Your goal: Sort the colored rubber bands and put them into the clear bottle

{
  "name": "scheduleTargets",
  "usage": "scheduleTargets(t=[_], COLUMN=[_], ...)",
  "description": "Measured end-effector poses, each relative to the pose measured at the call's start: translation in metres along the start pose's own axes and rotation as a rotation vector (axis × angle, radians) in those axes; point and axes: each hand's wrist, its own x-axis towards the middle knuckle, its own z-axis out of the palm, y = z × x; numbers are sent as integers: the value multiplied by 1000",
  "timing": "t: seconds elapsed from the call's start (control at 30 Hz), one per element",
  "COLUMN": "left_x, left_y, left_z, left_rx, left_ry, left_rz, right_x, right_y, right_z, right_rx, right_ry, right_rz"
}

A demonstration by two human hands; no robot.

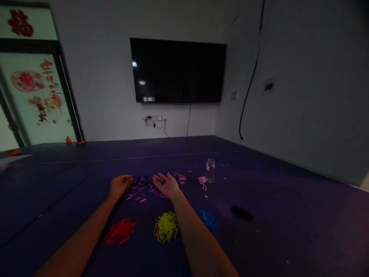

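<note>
2 hands, apart. Right hand [167, 185] — palm up, unclosed, dark bits on it. Left hand [120, 185] — fingers curled at mixed pink-and-black bands [141, 183] on the purple surface [138, 254]; grip cannot be determined. Nearer: red pile [120, 231], yellow pile [166, 227], blue pile [208, 221]. Rightward: black pile [241, 212], upright clear jar [210, 171].

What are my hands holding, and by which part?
Your right hand, palm up, cradles what look like dark elastic bands loosely; which part of them it bears on can't be told. Whether your left hand holds anything is unclear.
</note>
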Motion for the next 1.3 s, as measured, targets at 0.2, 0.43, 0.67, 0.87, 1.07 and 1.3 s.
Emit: scheduleTargets(t=[0.2, 0.43, 0.67, 0.87, 1.07, 1.3], left_x=[-1, -5, -6, -4, -2, -7], left_y=[4, 12, 16, 13, 10, 19], left_z=[1, 1, -1, -2, -4, 3], left_rx=[-14, -9, 31, 100, 209, 328], left_ry=[-50, -104, -102, -37, 45, -101], left_rz=[-11, 3, 14, 28, 62, 135], right_x=[1, 1, 0, 0, 3, 0], right_y=[0, 1, 1, 0, 2, 1], right_z=[-1, -1, 1, 1, -2, 2], right_rx=[-10, -7, -12, -19, -8, -15], right_ry=[-4, -18, -4, -4, -23, 16], right_rz=[-5, -13, -2, 2, -10, 12])
